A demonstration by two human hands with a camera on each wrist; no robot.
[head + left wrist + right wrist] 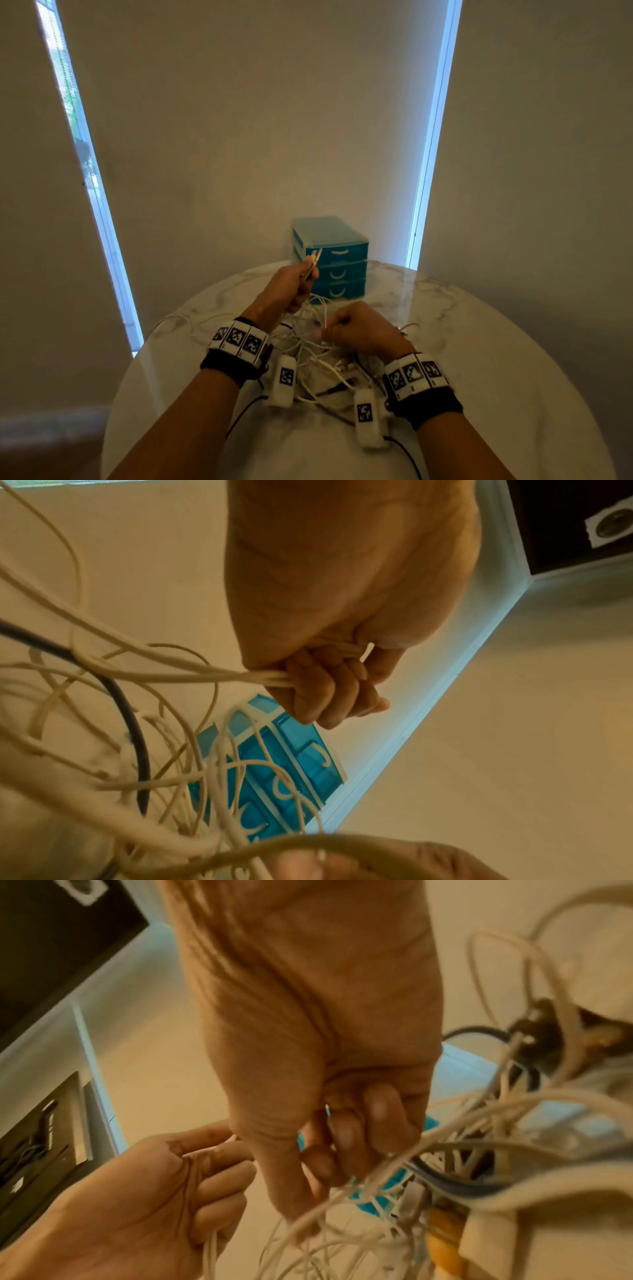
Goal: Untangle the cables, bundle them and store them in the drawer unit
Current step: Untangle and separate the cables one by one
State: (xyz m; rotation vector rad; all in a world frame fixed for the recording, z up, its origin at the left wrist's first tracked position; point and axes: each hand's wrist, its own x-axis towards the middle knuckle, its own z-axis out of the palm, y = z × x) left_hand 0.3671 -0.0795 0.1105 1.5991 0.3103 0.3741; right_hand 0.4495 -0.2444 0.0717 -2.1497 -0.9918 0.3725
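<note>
Hands both gripping: left hand (291, 286) w/ cable ends (313, 262), right hand (359, 330) pinching white cables (308, 346).

Forearms: I see both bare — no sleeves.
Left wrist band (236, 356): a black strap, topped by a row of white blocks with black-and-white square markers.
Right wrist band (423, 385): the same build as I read it — black strap, white marker blocks.
Left wrist pod (283, 380): a white oblong unit on the inner side, with one square marker.
Right wrist pod (368, 418): a matching white unit, one marker.
Leads: I can trace a thin black wire from each pod.
</note>
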